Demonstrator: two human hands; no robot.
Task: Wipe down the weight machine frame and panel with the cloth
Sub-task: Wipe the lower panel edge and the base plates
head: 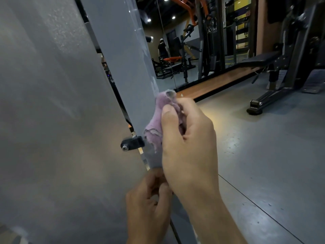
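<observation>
The right hand [186,138] pinches a frayed purple cloth [163,118] against the grey frame upright's [121,50] edge; the left hand [149,205], fingers curled, grips the frosted panel's [52,103] edge below. Loose threads could snag on the black bolt bracket [132,143] just beside them. Beyond: grey gym floor [263,155], a black bench [260,60], an orange rack [190,9]

two hands and their forearms are in view, both bare. the right hand [188,143] shows its back, the thumb with a short, plain nail, and the forearm without any sleeve down to the bottom edge. the left hand [147,203] is also uncovered. no glove, ring, watch or band is on the parts that show.
</observation>
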